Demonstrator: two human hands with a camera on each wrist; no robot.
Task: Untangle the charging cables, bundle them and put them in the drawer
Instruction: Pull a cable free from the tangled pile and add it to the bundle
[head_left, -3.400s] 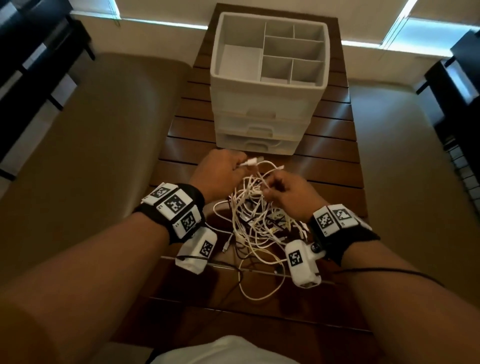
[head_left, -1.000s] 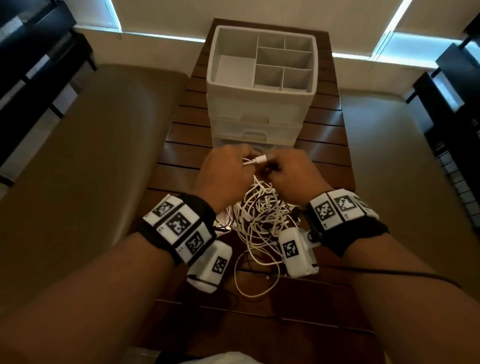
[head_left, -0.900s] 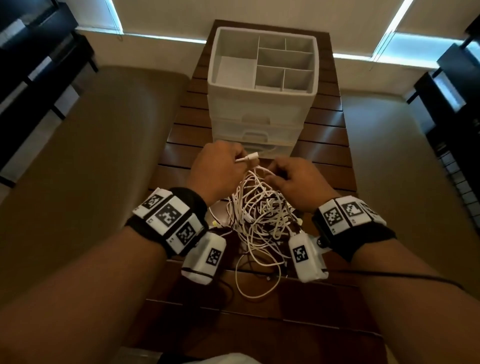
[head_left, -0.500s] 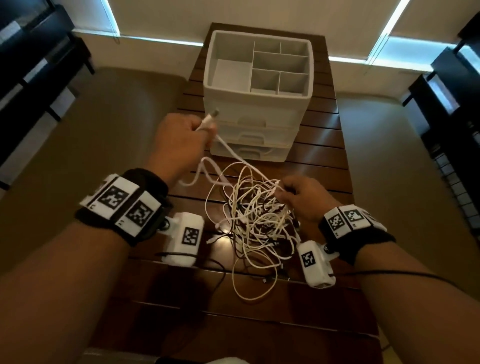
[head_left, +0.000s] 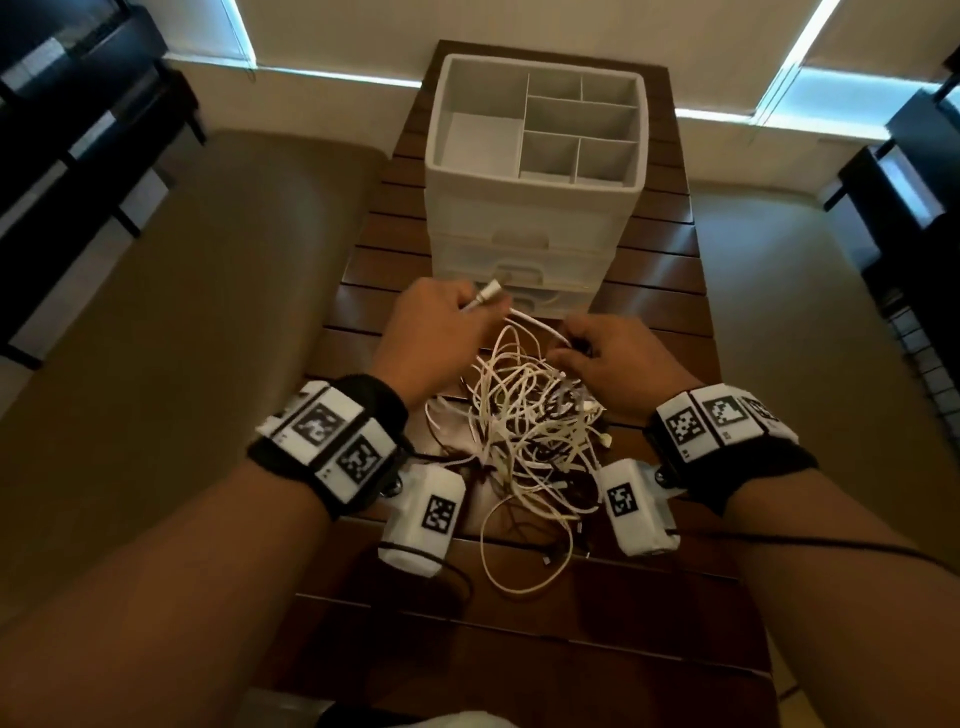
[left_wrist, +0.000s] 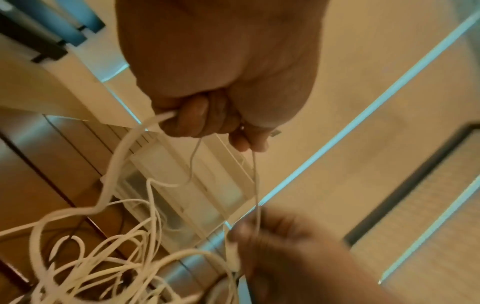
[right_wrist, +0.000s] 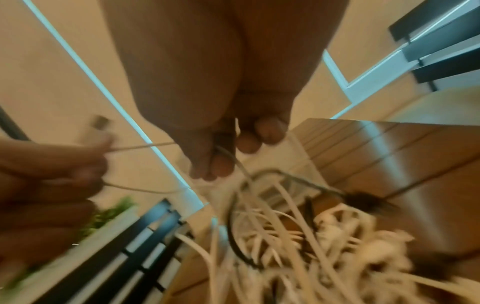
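A tangle of white charging cables (head_left: 530, 431) lies on the slatted wooden table (head_left: 660, 613). My left hand (head_left: 460, 314) grips one white cable just behind its USB plug (head_left: 491, 300), which points toward the drawers. My right hand (head_left: 569, 349) pinches the same cable (head_left: 540, 326) at the tangle's far edge. In the left wrist view my left hand (left_wrist: 207, 121) is fisted round the cable (left_wrist: 114, 168). In the right wrist view my right hand (right_wrist: 221, 162) pinches a thin strand above the tangle (right_wrist: 298, 236). Behind stands a white drawer unit (head_left: 524, 228) with its drawers closed.
The unit's top is an open tray with several compartments (head_left: 576, 124). Beige cushioned seats (head_left: 182, 338) flank the narrow table on both sides. Dark furniture (head_left: 62, 114) stands at the far left and right. A thin dark cord (head_left: 810, 540) crosses the table near my right forearm.
My left hand, raised up and to the left with the plug half a second ago, has come back down beside my right hand. The right hand has stayed at the tangle.
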